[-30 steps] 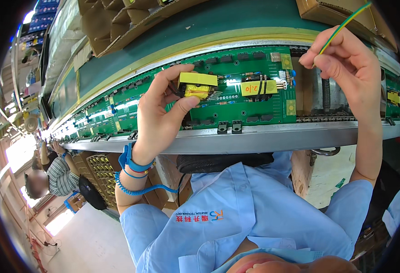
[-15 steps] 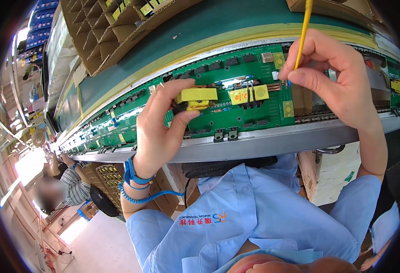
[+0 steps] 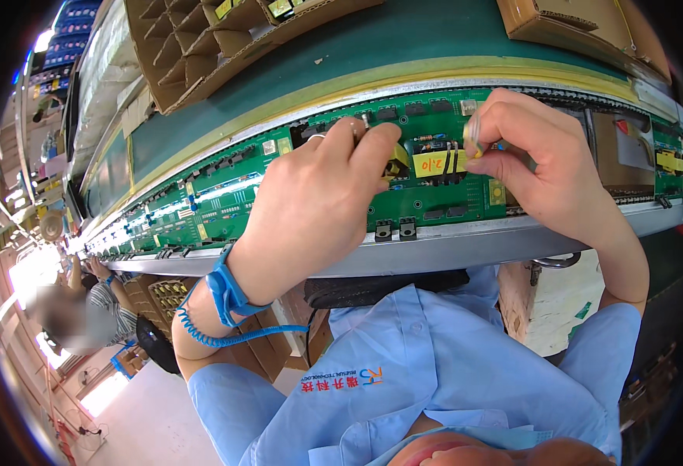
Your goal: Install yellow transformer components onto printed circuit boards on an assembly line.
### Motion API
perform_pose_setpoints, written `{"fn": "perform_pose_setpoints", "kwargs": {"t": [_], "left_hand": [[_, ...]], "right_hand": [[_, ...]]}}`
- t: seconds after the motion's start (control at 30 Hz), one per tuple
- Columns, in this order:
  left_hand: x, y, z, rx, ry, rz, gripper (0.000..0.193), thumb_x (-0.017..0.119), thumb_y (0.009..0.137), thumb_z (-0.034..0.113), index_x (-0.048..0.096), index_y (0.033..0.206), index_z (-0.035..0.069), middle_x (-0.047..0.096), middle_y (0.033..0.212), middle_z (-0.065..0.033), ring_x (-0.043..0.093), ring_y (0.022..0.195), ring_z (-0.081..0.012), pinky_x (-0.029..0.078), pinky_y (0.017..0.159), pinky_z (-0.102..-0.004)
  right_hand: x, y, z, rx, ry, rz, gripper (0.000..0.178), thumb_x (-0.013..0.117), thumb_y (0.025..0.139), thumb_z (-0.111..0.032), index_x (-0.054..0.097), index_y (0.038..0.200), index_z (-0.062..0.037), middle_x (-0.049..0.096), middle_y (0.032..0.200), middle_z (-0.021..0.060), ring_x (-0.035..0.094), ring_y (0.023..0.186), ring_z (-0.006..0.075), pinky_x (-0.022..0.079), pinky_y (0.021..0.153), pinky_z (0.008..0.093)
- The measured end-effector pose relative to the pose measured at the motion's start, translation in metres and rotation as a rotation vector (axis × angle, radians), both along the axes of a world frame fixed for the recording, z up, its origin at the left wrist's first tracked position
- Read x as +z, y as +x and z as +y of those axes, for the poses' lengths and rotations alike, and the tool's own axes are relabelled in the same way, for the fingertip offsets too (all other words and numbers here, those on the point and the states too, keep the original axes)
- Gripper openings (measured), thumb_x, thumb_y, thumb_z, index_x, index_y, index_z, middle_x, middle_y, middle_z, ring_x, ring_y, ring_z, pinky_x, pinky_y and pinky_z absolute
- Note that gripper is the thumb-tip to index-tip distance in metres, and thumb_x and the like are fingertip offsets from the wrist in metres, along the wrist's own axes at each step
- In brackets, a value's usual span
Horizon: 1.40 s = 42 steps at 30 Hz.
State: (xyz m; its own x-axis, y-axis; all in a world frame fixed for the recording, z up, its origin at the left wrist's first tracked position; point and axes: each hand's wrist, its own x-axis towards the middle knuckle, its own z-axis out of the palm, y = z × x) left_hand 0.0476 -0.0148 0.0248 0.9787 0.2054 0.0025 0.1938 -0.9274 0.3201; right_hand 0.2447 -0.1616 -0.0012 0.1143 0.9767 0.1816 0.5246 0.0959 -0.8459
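Observation:
My left hand (image 3: 318, 190) reaches over the green circuit board (image 3: 232, 203), back of the hand up. Its fingers close round a yellow-wrapped transformer (image 3: 398, 162), mostly hidden beneath them. Just right of it, a second yellow transformer (image 3: 432, 163) with dark bands and handwriting sits on the board. At that transformer's right end my right hand (image 3: 543, 151) pinches thumb against forefinger. A small blurred thing (image 3: 473, 133), pale and yellow, shows at those fingertips; its kind is unclear. A blue wrist strap (image 3: 225, 291) with a coiled cord circles my left wrist.
A metal rail (image 3: 333, 260) runs along the boards' near side. A divided carton (image 3: 194, 58) stands at the back left, another cardboard box (image 3: 582, 27) at the back right. Another board with a yellow part (image 3: 674, 161) lies far right. A person (image 3: 81, 318) works at far left.
My left hand has moved right and turned palm down over its transformer. The long yellow stick upright in my right hand no longer shows; my right fingers have shifted left toward the second transformer.

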Motion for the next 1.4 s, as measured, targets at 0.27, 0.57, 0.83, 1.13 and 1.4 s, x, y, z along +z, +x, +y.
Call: {"fn": "perform_pose_setpoints", "kwargs": {"t": [0.27,0.57,0.83,1.13,1.4], "left_hand": [[-0.007,0.001,-0.009,-0.015,0.062,0.029,0.048,0.068,0.075,0.004,0.056,0.121,0.008,0.059,0.093,-0.0105,0.062,0.07,-0.0297,0.05,0.056,-0.0379],[-0.025,-0.007,-0.019,-0.037,0.341,-0.16,0.036,0.062,0.073,0.01,0.058,0.109,0.002,0.058,0.095,-0.0104,0.059,0.064,-0.0142,0.05,0.049,-0.0236],[-0.018,-0.003,-0.025,0.021,0.321,-0.103,0.037,0.064,0.074,0.007,0.06,0.111,0.006,0.059,0.096,-0.0072,0.061,0.065,-0.0166,0.049,0.05,-0.0269],[-0.016,-0.008,-0.02,0.047,0.238,-0.14,0.046,0.066,0.077,0.006,0.058,0.122,0.008,0.061,0.101,-0.0077,0.065,0.075,-0.0214,0.053,0.057,-0.0308],[0.018,0.004,0.049,0.202,-0.005,-0.439,0.041,0.075,0.076,0.013,0.065,0.116,0.01,0.065,0.094,-0.0119,0.065,0.079,-0.0262,0.052,0.068,-0.0336]], "right_hand": [[0.001,-0.006,0.003,-0.04,0.008,0.042,0.017,0.068,0.075,0.005,0.054,0.084,-0.0009,0.052,0.075,0.0083,0.053,0.066,0.0224,0.043,0.06,0.0322],[0.0,-0.005,0.002,-0.035,0.03,0.0,0.019,0.068,0.073,0.007,0.053,0.083,-0.0002,0.051,0.075,0.0078,0.053,0.066,0.0202,0.042,0.06,0.0308],[0.002,-0.002,0.003,0.003,-0.028,-0.038,0.017,0.068,0.072,0.01,0.058,0.081,0.0,0.057,0.082,0.0071,0.055,0.071,0.0148,0.043,0.06,0.025],[0.015,-0.006,0.009,-0.051,-0.097,0.033,0.018,0.067,0.072,0.007,0.053,0.08,0.0009,0.05,0.073,0.0097,0.054,0.067,0.0222,0.042,0.061,0.032],[0.017,-0.002,0.0,-0.094,-0.246,0.108,0.013,0.07,0.078,0.003,0.059,0.084,0.0014,0.057,0.078,0.0073,0.06,0.07,0.0143,0.046,0.062,0.0287]]}}
